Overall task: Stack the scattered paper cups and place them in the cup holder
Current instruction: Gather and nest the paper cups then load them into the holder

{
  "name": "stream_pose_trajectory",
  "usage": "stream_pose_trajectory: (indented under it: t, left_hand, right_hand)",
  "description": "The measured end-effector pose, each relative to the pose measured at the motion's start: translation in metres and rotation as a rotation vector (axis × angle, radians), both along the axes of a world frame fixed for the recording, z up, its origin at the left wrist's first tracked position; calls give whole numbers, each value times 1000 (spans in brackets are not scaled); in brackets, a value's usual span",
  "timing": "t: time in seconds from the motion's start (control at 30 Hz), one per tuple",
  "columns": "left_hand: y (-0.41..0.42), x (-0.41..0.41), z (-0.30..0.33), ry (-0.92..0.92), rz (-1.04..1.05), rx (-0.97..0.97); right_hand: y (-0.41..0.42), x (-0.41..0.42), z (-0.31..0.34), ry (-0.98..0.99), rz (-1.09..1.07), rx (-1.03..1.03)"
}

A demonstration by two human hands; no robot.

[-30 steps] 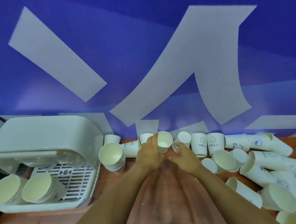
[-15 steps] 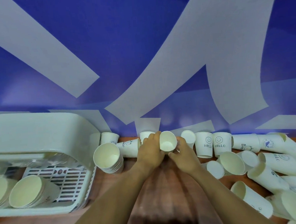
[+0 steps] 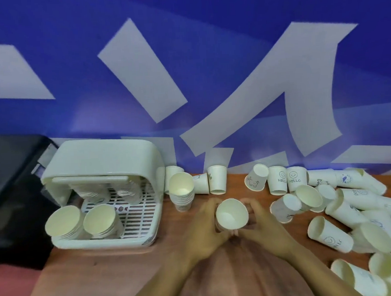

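A paper cup (image 3: 231, 216), mouth toward the camera, sits gripped between curled fingers of the left hand (image 3: 205, 228) and right hand (image 3: 261, 226). Beyond the left fingers, the cup holder (image 3: 108, 239) contains two near stacks (image 3: 80, 221); its rear stacks are blurred. Past the right fingers, loose cups (image 3: 342, 210) run out of frame.

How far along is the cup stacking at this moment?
Partly done. Two stacks already lie in the cup holder, and another stack stands beside it. Left hand and right hand grip a cup. Many loose cups remain on the right.
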State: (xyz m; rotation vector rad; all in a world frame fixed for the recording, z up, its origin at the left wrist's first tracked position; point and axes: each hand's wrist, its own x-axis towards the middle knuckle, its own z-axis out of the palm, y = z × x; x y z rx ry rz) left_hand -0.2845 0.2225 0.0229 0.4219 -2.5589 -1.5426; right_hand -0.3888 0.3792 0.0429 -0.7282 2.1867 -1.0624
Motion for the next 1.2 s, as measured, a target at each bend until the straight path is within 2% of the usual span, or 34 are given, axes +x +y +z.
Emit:
stream_pose_trajectory:
  t: [0.13,0.33,0.5,0.8,1.2]
  left_hand:
    - [-28,52,12,-35,-13,31]
    - [-77,124,29,-51,78,46]
    - [-130,170,41,-31,211,1]
    - [-193,194,57,-3,299,-23]
    - [-217,186,44,7,315,41]
  right_hand:
    - [-20,41,11,-20,76,-32]
    - [-82,100,25,-50,186,-52]
    - [-150,139,32,54,239,-70]
    - [-229,164,32,65,205,-137]
    - [-254,160,22,5,157,-142]
